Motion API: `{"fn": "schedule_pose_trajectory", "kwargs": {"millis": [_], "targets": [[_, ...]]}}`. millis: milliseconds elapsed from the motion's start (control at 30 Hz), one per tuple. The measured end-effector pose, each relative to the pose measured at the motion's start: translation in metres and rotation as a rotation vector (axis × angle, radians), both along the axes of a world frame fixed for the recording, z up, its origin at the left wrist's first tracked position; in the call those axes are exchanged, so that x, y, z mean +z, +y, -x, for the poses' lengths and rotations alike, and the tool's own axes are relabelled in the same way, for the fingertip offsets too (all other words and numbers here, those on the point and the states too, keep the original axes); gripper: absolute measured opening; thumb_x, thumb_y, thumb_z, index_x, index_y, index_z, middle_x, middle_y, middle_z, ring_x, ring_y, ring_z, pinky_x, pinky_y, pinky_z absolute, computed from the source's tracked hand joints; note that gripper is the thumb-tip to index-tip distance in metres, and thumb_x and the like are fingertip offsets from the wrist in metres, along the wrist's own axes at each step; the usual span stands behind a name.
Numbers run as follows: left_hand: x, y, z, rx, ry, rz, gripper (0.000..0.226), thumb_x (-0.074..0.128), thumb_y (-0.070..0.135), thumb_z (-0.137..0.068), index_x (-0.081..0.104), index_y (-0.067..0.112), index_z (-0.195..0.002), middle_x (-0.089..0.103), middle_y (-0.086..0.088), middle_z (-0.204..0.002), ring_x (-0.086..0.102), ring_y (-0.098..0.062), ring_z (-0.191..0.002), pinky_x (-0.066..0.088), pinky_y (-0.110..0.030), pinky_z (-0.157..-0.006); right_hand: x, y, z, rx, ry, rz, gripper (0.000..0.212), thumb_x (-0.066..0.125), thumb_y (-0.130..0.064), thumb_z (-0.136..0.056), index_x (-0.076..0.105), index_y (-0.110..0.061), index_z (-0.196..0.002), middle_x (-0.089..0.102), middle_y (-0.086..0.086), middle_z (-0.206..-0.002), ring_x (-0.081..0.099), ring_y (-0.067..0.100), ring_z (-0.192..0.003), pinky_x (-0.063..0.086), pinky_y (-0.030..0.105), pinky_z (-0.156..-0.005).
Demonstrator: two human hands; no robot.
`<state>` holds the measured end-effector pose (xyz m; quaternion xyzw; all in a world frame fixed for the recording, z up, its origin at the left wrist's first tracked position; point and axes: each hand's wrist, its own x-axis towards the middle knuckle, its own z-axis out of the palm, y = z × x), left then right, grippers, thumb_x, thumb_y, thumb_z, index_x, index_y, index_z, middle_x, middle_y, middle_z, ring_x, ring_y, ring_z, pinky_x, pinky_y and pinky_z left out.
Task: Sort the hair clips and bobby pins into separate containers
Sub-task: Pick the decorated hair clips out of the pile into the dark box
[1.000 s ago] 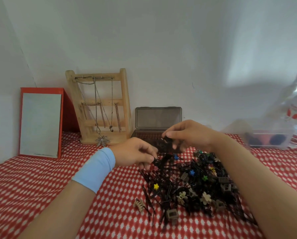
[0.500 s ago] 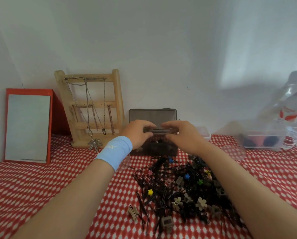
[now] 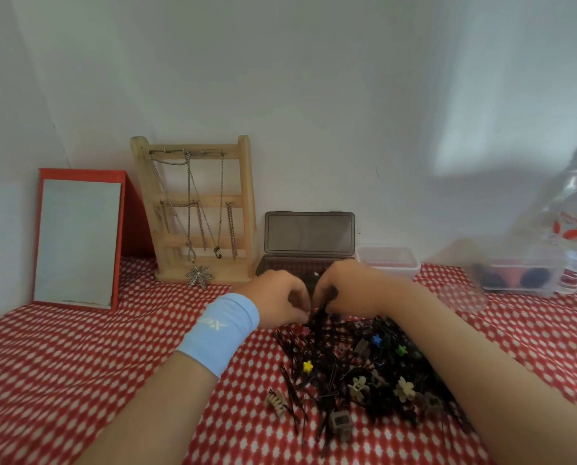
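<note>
Near far edge of red-checked desk (image 3: 79,364), before open grey plastic box (image 3: 309,236): left hand (image 3: 277,298), right hand (image 3: 351,286) pinch thin black bobby pins (image 3: 322,313) atop heap (image 3: 357,370). Risk: tangled pins drag small flower-shaped hair clips (image 3: 404,391) along.

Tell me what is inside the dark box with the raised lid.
The dark box shows only a dim strip of its inside, with one small pale speck. The left hand and right hand cover the rest, so its contents cannot be told.
</note>
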<state>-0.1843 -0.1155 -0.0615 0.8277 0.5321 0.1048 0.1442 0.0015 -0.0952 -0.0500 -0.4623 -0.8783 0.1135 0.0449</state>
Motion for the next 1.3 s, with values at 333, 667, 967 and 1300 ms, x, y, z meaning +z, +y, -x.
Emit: {"fn": "schedule_pose_trajectory", "kwargs": {"millis": [333,667,967,1300], "targets": [[-0.012,-0.008,0.001,-0.030,0.045,0.066,0.023,0.074,0.023,-0.085,0.073,0.020,-0.108,0.070,0.002,-0.102,0.065,-0.014,-0.092,0.054,-0.029,-0.087,-0.016,-0.006,-0.001,-0.032,0.030,0.008,0.026,0.070,-0.013,-0.091,0.077,-0.030,-0.109,0.068,-0.018,-0.102,0.063,0.003,-0.093,0.054,0.024,-0.090],[-0.013,-0.011,-0.003,-0.018,0.050,0.034,0.027,0.067,0.032,-0.091,0.071,0.023,-0.116,0.068,0.005,-0.111,0.062,-0.014,-0.099,0.050,-0.027,-0.088,-0.016,-0.003,-0.010,-0.099,-0.178,-0.113,0.034,0.072,-0.016,-0.090,0.071,-0.029,-0.122,0.068,-0.007,-0.124,0.065,0.013,-0.105,0.057,0.034,-0.094],[-0.017,-0.007,0.003,0.027,0.013,-0.035,0.006,0.068,0.024,-0.090,0.070,0.022,-0.095,0.059,0.013,-0.087,0.057,-0.006,-0.083,0.039,-0.013,-0.064,-0.004,-0.004,-0.013,-0.076,0.253,0.090,0.025,0.052,-0.028,-0.104,0.075,-0.020,-0.108,0.071,-0.013,-0.091,0.066,0.007,-0.074,0.048,0.017,-0.073],[-0.009,-0.022,-0.007,0.072,-0.428,-0.117,0.020,0.078,0.035,-0.080,0.065,0.031,-0.094,0.070,0.009,-0.081,0.066,-0.005,-0.067,0.050,-0.021,-0.064,-0.004,-0.011,-0.011,-0.095,0.625,0.395,0.049,0.068,-0.023,-0.096,0.049,-0.016,-0.141,0.073,0.001,-0.071,0.059,0.012,-0.049,0.040,0.022,-0.043]]}}
